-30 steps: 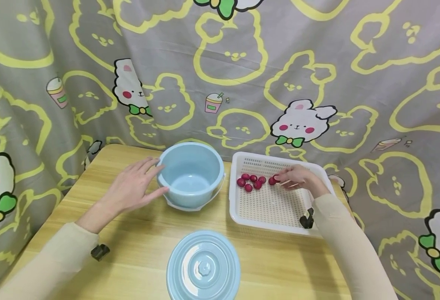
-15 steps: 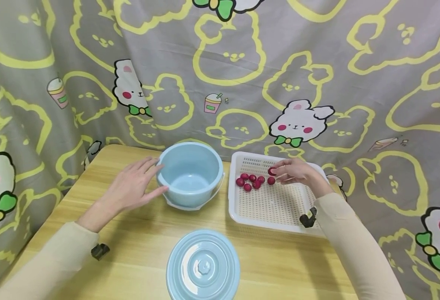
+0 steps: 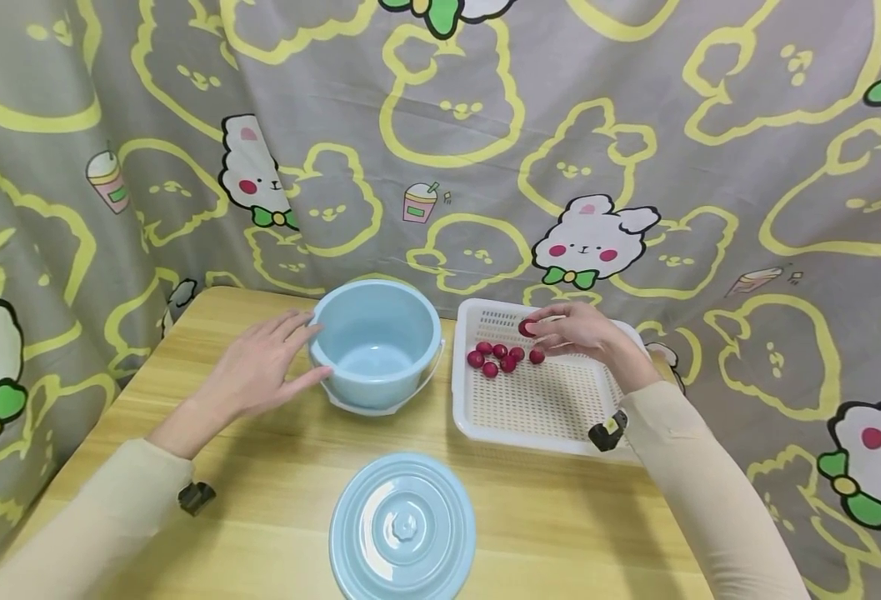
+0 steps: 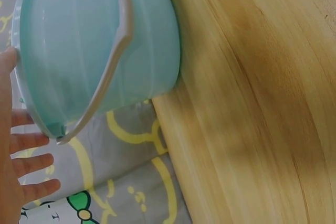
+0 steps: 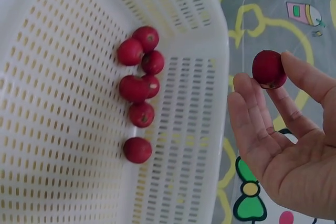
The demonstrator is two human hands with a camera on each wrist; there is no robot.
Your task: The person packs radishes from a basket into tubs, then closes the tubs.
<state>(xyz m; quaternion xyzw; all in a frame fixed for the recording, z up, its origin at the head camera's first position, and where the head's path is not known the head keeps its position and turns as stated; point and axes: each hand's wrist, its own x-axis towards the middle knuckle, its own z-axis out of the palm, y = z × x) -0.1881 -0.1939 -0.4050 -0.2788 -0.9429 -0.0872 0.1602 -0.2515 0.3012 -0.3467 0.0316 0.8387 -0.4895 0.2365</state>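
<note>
My right hand (image 3: 578, 329) is raised above the back of a white plastic basket (image 3: 464, 417). Thumb and fingertips pinch one small round red radish (image 5: 269, 70); the other fingers are loosely bent. Several more radishes (image 5: 135, 88) lie in a cluster along one side of the basket floor. On the left, my left hand (image 3: 260, 367) has its fingers spread, with thumb and fingertips right at the rim of a light blue bucket (image 4: 100, 45). The bucket stands upright without its lid, and its inside shows no contents. Its pale handle (image 4: 116, 51) hangs down against the side.
A round light blue lid (image 3: 402, 527), knob up, lies on the wooden table (image 3: 260, 517) in front of the bucket. A grey curtain (image 3: 470, 108) with cartoon prints hangs right behind the table. Both sleeves carry a small black device near the wrist.
My right hand has lifted one radish from the basket floor and moved it up and slightly left. My left hand has stayed by the bucket rim. The view has shifted slightly.
</note>
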